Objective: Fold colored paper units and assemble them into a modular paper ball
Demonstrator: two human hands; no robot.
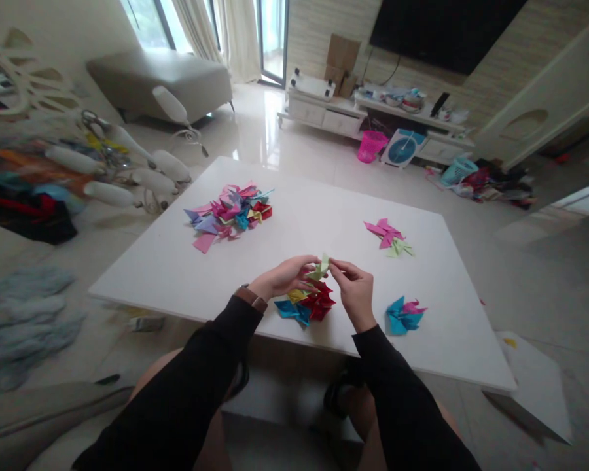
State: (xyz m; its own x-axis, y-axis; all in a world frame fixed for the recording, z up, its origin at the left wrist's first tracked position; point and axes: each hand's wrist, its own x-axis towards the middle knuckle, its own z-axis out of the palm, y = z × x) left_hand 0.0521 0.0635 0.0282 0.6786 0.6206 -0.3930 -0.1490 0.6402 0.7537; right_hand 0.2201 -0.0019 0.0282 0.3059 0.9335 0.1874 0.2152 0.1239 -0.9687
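Observation:
Between my two hands, just above the white table (319, 203), is a light green origami crane (320, 268). My left hand (289, 276) has its fingers closed around the left side of it. At its right edge, the thumb and fingertips of my right hand (357, 288) pinch the paper. Fingers cover part of the crane, so its exact folds are hard to make out. Below my hands lies a small pile of red (320, 304), blue (297, 313) and yellow folded papers, close to the table's near edge.
A larger heap of pink, purple, blue and red origami (228, 212) lies at the table's left. To the right are a pink and green group (385, 234) and a blue and pink group (403, 316). A lamp with white shades (127, 170) stands beyond the left edge.

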